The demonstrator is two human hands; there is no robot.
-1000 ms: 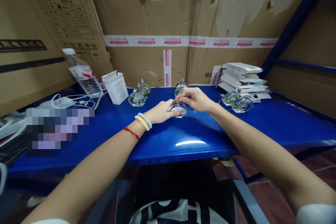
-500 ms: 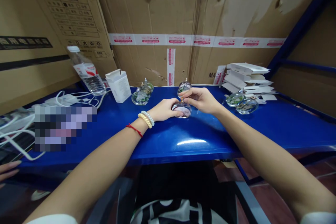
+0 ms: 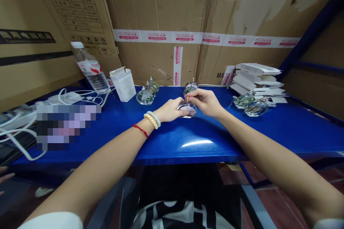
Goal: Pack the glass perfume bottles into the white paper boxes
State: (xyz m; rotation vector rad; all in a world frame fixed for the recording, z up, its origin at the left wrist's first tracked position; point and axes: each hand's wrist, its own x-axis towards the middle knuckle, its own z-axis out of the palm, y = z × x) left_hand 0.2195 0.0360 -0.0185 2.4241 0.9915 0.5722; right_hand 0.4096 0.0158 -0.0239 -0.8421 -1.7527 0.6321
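A round, clear glass bottle (image 3: 190, 110) stands upright on the blue table (image 3: 161, 146) in front of me. My left hand (image 3: 172, 110) is closed around its left side, thumb across the front. At its top, my right hand (image 3: 203, 101) pinches the small gold-coloured neck piece between thumb and fingertips. Just behind stands another glass bottle (image 3: 191, 85) with a pointed metal top. To the left is a close group of similar glass bottles (image 3: 145, 96). Two more, a glass bottle (image 3: 255, 108) and its neighbour (image 3: 244, 100), are on the right.
A white carton (image 3: 123, 85) and a tilted water bottle (image 3: 92, 73) stand at the back left. White cables (image 3: 24, 146) and a pixelated item (image 3: 68, 125) lie at left. Flattened white boxes (image 3: 258, 78) are stacked at right. Another person's fingers (image 3: 5, 178) show at the left edge.
My right fingers have closed in lower on the bottle's neck. The left hand still holds the bottle. The view has shifted slightly, and the other person's fingers at left have moved lower and farther out.
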